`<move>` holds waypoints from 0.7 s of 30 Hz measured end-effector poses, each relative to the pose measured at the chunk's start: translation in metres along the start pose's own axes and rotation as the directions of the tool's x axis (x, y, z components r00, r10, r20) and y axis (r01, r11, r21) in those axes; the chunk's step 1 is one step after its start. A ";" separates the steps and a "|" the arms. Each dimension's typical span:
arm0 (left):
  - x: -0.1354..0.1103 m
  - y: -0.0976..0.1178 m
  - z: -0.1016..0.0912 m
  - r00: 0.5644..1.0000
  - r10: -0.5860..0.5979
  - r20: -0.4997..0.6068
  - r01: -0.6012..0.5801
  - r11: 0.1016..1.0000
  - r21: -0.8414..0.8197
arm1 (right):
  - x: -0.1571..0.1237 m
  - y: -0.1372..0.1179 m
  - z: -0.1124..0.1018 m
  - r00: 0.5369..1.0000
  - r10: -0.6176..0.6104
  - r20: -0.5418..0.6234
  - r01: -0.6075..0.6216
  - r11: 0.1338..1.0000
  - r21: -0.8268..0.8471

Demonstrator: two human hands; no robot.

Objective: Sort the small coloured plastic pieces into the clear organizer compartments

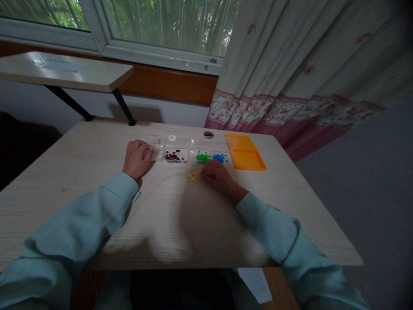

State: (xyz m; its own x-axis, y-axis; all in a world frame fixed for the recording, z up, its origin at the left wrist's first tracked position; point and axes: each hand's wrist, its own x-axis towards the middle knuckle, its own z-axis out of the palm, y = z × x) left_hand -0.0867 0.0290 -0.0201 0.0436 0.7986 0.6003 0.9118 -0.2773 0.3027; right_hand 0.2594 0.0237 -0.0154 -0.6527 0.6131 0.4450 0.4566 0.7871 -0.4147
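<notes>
A clear plastic compartment box (pixel 190 145) lies on the table, its lid side towards the window. My left hand (pixel 138 159) is closed on the box's left end, thumb and fingers curled at its edge. Inside the front row are dark brown pieces (pixel 173 156), green pieces (pixel 203 156) and blue pieces (pixel 220 158). A small loose pile of yellow and whitish pieces (pixel 192 176) rests on the table in front of the box. At the pile's right side my right hand (pixel 219 177) has its fingertips pinched together; what they hold is too small to make out.
An orange tray-like piece (pixel 248 154) lies right of the box, touching or overlapping its end. Behind the box is a round hole (pixel 208 134) in the table (pixel 161 215). A raised shelf (pixel 64 71) on black legs stands at the back left. A curtain (pixel 274 86) hangs behind.
</notes>
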 end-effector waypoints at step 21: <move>-0.028 0.121 -0.002 0.934 0.341 0.108 -0.280 0.885 -0.373 | 0.017 -0.053 0.018 0.874 0.485 0.028 -0.360 0.608 0.708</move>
State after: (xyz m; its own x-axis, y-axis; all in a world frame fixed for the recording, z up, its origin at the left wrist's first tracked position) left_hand 0.0215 -0.0275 0.0010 0.3958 0.7086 0.5841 0.6424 -0.6682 0.3753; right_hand 0.2131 -0.0087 0.0004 -0.3663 0.9157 0.1653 0.0847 0.2097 -0.9741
